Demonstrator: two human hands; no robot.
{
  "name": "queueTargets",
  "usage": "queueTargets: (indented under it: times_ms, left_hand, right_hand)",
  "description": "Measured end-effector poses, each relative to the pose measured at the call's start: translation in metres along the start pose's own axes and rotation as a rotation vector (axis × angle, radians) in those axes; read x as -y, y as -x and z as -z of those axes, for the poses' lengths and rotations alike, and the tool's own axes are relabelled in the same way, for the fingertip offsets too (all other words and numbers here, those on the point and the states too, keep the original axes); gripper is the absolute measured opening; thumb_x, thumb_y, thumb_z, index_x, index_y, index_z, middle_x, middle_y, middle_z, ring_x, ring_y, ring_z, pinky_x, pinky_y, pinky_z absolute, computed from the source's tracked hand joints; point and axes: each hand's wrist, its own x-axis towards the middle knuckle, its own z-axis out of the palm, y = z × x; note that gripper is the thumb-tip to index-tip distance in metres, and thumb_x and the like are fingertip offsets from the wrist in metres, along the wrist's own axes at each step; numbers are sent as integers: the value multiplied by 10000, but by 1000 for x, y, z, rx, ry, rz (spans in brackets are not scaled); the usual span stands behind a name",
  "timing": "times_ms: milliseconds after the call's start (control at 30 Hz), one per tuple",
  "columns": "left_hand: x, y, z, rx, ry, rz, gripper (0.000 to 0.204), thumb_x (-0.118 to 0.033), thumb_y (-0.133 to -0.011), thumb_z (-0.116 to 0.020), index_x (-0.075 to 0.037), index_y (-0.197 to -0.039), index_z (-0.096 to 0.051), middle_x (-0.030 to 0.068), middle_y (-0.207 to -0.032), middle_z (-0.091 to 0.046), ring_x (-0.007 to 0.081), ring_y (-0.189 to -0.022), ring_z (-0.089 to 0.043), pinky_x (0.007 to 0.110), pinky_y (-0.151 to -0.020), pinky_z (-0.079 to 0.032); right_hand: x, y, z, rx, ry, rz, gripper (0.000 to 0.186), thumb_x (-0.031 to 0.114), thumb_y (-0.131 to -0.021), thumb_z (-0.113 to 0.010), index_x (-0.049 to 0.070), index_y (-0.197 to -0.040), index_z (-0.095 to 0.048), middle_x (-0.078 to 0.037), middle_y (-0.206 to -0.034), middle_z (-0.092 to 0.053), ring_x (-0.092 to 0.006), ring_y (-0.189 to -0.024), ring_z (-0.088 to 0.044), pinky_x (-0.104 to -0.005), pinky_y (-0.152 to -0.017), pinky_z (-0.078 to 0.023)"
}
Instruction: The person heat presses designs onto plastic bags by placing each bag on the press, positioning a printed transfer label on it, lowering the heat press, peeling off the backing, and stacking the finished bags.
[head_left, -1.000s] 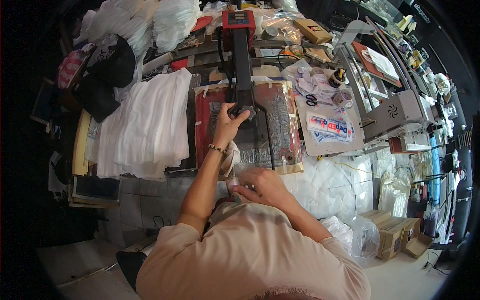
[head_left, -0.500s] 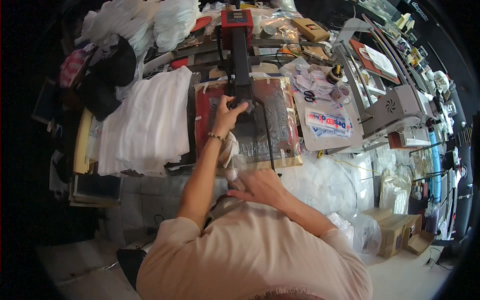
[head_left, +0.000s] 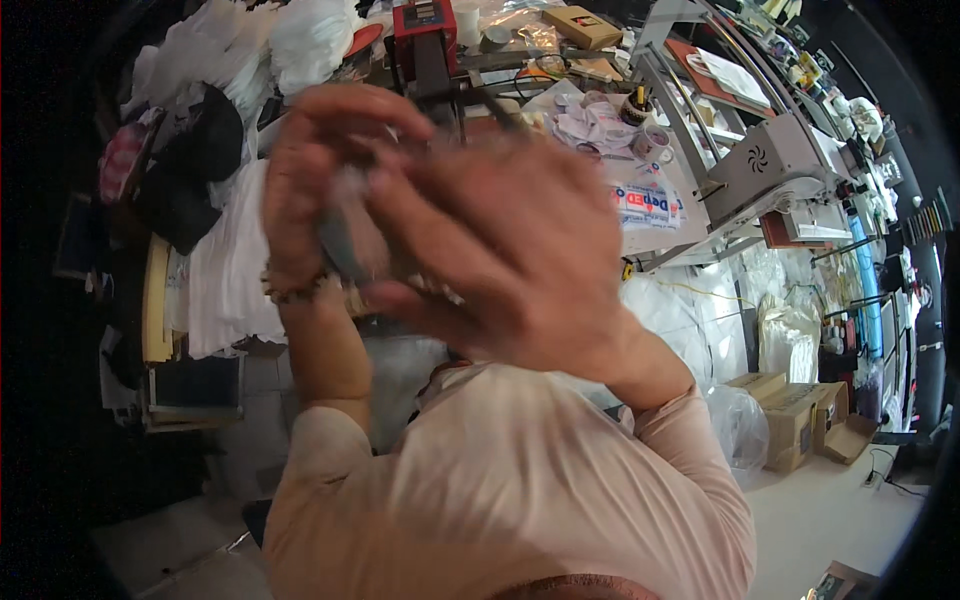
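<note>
Both my hands are raised close to the camera, blurred by motion, and meet in front of the heat press. My left hand (head_left: 300,185), with a beaded bracelet at the wrist, curls its fingers over the top of a small smeared thing (head_left: 350,240), pale and grey-blue. Its kind I cannot make out. From the other side, my right hand (head_left: 520,250) comes in with bent fingers against the same thing. The heat press (head_left: 428,55) shows its red control box and dark arm behind my fingers; its platen is mostly hidden by my hands.
White cloth pieces (head_left: 235,270) are stacked to the left, near a black cloth (head_left: 195,170). On the right, printed strips (head_left: 645,205) and tape rolls (head_left: 652,145) lie on a white board, beside a grey machine (head_left: 775,165). Cardboard boxes (head_left: 795,425) stand on the floor.
My left hand has left the press arm, and my right hand has risen from near my waist. Both have come together close to the camera. The view has shifted slightly.
</note>
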Motion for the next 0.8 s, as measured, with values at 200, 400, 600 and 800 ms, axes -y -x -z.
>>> queueTargets:
  times_ms: [200,400,600,800]
  left_hand:
    - [-22,-61,35,-754,-91,162,531,-485,-1010,-572,8,-1201,-617,169,-1185,-674,235,-1048,-668,364,-931,-514]
    - [-7,-124,32,-440,-503,98,463,-426,-988,-620,-6,-1179,-656,159,-1133,-699,215,-998,-678,353,-889,-523]
    - [0,-141,22,-249,-738,-61,397,-367,-967,-669,-19,-1157,-695,149,-1081,-725,195,-948,-689,341,-847,-532]
    - [91,-60,21,-58,-750,45,334,-307,-945,-717,-33,-1135,-734,138,-1029,-751,174,-898,-699,330,-805,-540]
  right_hand:
    - [-14,79,-32,44,-507,-108,184,201,-823,-789,45,-897,-726,-85,-851,-656,-303,-818,-654,-415,-730,-507]
    - [-84,233,-137,476,-100,-434,417,332,-863,-776,89,-1195,-707,-179,-1332,-608,-398,-1235,-558,-513,-1024,-433]
    - [-104,291,-153,494,110,-621,617,447,-874,-744,152,-1400,-614,-208,-1581,-403,-461,-1467,-342,-625,-1163,-280]
    - [-110,299,-150,467,94,-668,591,448,-870,-746,141,-1363,-639,-217,-1566,-417,-468,-1455,-348,-602,-1160,-275]
